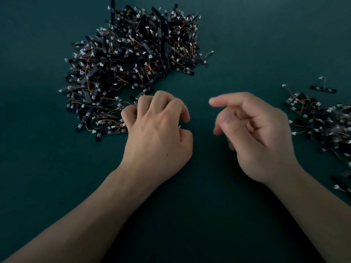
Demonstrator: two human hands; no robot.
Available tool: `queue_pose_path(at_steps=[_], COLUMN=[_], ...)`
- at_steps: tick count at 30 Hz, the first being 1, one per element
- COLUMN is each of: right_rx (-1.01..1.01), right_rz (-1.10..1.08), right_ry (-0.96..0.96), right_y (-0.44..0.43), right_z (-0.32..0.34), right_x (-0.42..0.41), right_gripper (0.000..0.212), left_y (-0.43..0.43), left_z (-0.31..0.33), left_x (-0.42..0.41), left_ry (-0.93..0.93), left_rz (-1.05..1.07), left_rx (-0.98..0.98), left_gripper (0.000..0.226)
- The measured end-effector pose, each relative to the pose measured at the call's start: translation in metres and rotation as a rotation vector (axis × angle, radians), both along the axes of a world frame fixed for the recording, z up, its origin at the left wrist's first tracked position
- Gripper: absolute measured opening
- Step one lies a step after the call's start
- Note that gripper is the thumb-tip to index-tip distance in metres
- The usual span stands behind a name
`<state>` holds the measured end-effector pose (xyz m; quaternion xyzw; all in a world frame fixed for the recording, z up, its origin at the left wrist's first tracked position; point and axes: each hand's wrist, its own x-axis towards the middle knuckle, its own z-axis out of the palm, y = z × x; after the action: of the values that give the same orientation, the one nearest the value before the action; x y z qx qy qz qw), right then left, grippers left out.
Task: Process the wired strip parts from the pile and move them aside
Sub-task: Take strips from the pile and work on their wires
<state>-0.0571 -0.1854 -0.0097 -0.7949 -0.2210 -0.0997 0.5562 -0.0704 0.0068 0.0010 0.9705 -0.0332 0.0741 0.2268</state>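
A big pile of wired strip parts [133, 59], black strips with white connectors and orange-yellow wires, lies at the upper left of the dark green table. My left hand [157, 133] is at the pile's near edge with its fingers curled down. A small white connector [179, 126] shows between its thumb and forefinger, so it seems to pinch one part, most of it hidden under the hand. My right hand [254, 135] hovers to the right of it, forefinger stretched leftward, the other fingers loosely curled and holding nothing.
A second, smaller heap of strip parts [326, 126] lies at the right edge, with one loose strip [323, 89] behind it and a few more [341, 184] near the right border. Bare green table surface [199, 82] lies between the hands and the piles.
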Motion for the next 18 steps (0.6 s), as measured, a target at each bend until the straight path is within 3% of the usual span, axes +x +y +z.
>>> queue_pose_path(at_steps=[5, 10, 18], right_rx=[-0.049, -0.064, -0.188], right_rz=[-0.039, -0.03, 0.094], right_ry=[0.066, 0.122, 0.111], right_y=[0.001, 0.002, 0.002], right_z=[0.002, 0.005, 0.011], right_x=[-0.001, -0.001, 0.0], right_gripper=[0.014, 0.014, 0.007], left_y=[0.001, 0.001, 0.001], left_z=[-0.001, 0.004, 0.003], left_x=[0.0, -0.001, 0.0], left_ry=[-0.098, -0.248, -0.281], left_rz=[-0.017, -0.124, -0.246], left_rx=[-0.036, -0.322, -0.596], left_gripper=[0.025, 0.017, 0.016])
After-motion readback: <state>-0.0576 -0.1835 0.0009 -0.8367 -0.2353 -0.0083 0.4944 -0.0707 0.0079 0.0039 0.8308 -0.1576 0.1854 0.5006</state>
